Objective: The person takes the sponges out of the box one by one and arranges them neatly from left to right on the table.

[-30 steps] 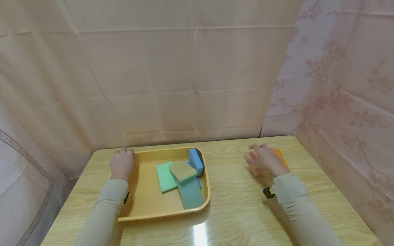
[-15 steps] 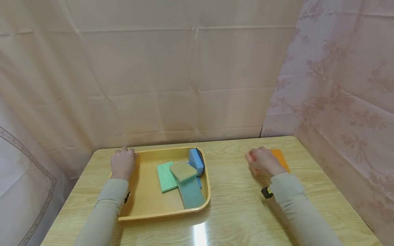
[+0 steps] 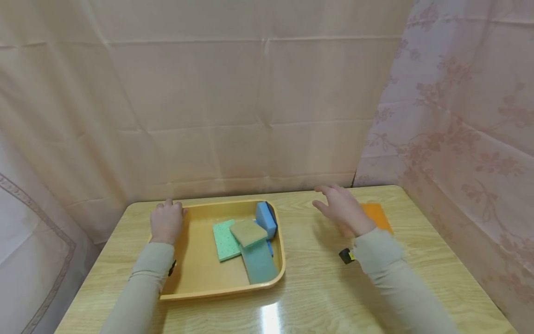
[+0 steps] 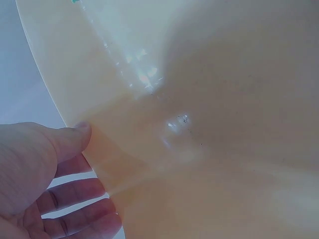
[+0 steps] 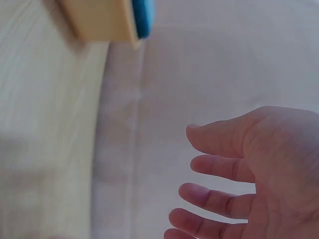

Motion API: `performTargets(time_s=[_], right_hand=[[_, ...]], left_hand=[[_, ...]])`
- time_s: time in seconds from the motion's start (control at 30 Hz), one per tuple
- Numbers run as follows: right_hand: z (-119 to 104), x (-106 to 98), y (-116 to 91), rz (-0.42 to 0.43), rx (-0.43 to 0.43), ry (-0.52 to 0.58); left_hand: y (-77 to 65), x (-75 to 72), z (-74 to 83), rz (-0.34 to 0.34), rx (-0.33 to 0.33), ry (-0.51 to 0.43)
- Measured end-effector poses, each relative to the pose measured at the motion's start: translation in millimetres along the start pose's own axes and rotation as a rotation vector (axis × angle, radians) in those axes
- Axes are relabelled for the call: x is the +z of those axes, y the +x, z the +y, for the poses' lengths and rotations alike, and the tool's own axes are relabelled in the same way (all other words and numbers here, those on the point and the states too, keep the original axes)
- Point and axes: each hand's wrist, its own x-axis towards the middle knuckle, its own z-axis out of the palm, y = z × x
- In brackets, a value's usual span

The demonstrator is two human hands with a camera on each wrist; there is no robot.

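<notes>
Tray [image 3: 204,271], long axis approx. L-R, L hand [image 3: 166,223] gripping its L end, R hand [image 3: 343,208] empty, loosely spread

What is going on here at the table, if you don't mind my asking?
A person's left grip holds the left side of a yellow tray, in which a speckled green sponge, a beige-topped sponge, a teal pad and a blue sponge sit bunched toward the right. The right grip holds nothing; it hovers over the table near an orange pad lying outside the tray.
</notes>
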Motion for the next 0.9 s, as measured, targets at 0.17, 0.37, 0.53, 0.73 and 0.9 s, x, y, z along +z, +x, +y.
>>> performTargets(time_s=[0.17,0.37,0.53,0.73,0.9], right_hand=[[-32.4,-6.1,4.5,0.001,-0.065,0.002],[-67.1,-2.9,7.0,0.016,-0.160,-0.007],[-91.5,4.2,7.4,0.002,-0.250,0.037],[-115.6,13.3,12.5,-0.042,-0.339,0.083],[-133.1,20.4,19.5,-0.126,-0.396,0.119]], left_hand=[[-0.2,-0.1,0.0,0.008,0.007,0.009],[0.2,0.9,-0.5,-0.002,0.007,0.011],[0.7,1.2,0.0,-0.011,0.004,0.017],[0.7,1.4,0.7,-0.007,0.003,0.010],[-0.8,-0.3,0.4,-0.003,0.005,0.006]])
